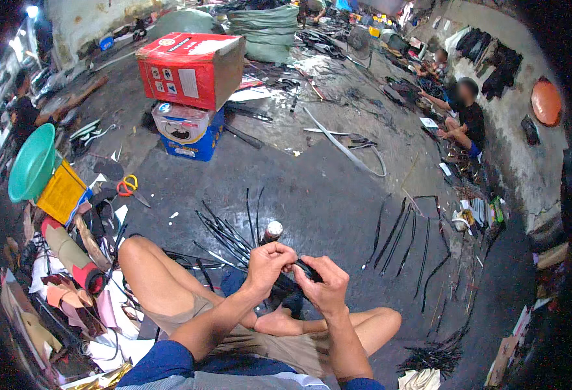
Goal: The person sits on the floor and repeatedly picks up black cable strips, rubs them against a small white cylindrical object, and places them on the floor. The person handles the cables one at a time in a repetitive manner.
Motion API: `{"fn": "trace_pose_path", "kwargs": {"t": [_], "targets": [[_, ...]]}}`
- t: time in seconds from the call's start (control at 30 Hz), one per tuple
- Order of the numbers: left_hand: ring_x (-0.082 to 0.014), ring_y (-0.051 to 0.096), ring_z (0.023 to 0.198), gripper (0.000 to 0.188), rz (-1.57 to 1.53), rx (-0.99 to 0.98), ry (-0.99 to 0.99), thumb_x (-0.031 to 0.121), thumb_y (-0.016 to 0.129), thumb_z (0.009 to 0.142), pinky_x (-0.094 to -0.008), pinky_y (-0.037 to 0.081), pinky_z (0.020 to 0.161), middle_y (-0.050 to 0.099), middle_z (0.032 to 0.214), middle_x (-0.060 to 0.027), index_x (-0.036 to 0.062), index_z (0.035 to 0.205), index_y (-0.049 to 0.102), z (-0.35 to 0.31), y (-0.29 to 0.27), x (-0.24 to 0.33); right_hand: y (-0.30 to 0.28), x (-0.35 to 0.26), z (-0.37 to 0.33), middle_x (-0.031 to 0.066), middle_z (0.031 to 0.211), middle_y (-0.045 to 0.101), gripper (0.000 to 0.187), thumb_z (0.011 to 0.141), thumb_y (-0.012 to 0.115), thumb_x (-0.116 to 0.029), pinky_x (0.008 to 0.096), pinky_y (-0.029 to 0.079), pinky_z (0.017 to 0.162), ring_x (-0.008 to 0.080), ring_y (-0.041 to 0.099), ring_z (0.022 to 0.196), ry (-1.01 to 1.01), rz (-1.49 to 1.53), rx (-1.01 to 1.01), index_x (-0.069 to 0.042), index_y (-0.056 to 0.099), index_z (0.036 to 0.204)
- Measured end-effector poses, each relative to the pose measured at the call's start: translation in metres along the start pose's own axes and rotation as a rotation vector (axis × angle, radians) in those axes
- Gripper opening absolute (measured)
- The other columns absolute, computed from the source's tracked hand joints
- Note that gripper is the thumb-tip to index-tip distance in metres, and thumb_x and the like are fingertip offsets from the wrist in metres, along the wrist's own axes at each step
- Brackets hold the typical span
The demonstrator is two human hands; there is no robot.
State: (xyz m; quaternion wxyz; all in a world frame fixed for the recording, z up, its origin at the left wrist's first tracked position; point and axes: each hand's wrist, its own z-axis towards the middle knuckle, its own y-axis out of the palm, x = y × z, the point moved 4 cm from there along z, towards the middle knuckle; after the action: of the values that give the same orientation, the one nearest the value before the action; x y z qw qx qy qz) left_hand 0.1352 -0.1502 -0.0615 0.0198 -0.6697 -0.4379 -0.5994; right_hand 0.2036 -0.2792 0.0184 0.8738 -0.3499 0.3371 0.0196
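Note:
In front of my lap, my right hand (325, 279) is closed around a narrow black strip (309, 268). Thumb and fingers of my left hand (271, 265) pinch together at the strip's near end, so the tips of both hands almost meet. Just beyond them a small cylindrical container with a whitish top (273, 229) stands on the floor. A fanned bundle of thin black strips (224, 231) lies beside it to the left, partly behind my left hand. What is under my hands, between my crossed legs, is mostly hidden.
More black strips (399, 244) are spread on the floor at right. Orange-handled scissors (128, 186), a green basin (32, 162) and scrap material (97, 312) lie left. A red carton (188, 71) sits on a blue box (191, 146) ahead. A person (468, 120) sits by the right wall.

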Motion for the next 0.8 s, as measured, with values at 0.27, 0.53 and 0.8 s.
{"fn": "trace_pose_path", "kwargs": {"t": [0.27,0.53,0.8], "targets": [[-0.0125,0.068,0.081,0.014,-0.290,-0.151,-0.034,0.006,0.069,0.095,-0.0257,0.054,0.075,0.073,0.093,-0.0061,-0.0001,0.107,0.071,-0.005,0.015,-0.005,-0.011,-0.001,0.005,0.0109,0.082,0.072,0.019,0.079,0.083,-0.008,0.0339,0.055,0.060,0.0242,0.070,0.068,0.028,0.099,0.117,-0.004,0.075,0.097],[-0.0147,0.067,0.090,0.008,-0.284,-0.215,0.031,0.003,0.069,0.095,-0.0294,0.054,0.083,0.072,0.098,-0.0079,-0.0004,0.102,0.072,-0.009,0.031,0.010,-0.034,-0.014,0.015,0.0100,0.080,0.072,0.016,0.079,0.081,-0.001,0.0310,0.053,0.057,0.0209,0.068,0.065,-0.095,0.100,0.111,-0.002,0.075,0.095],[-0.0140,0.062,0.079,0.008,-0.172,-0.091,0.290,0.009,0.069,0.095,-0.0269,0.048,0.075,0.069,0.087,-0.0077,0.0019,0.095,0.068,-0.001,0.022,0.065,-0.045,-0.033,0.014,0.0101,0.075,0.072,0.016,0.076,0.083,0.001,0.0288,0.053,0.055,0.0190,0.069,0.062,-0.189,0.065,0.066,0.000,0.076,0.091]]}}
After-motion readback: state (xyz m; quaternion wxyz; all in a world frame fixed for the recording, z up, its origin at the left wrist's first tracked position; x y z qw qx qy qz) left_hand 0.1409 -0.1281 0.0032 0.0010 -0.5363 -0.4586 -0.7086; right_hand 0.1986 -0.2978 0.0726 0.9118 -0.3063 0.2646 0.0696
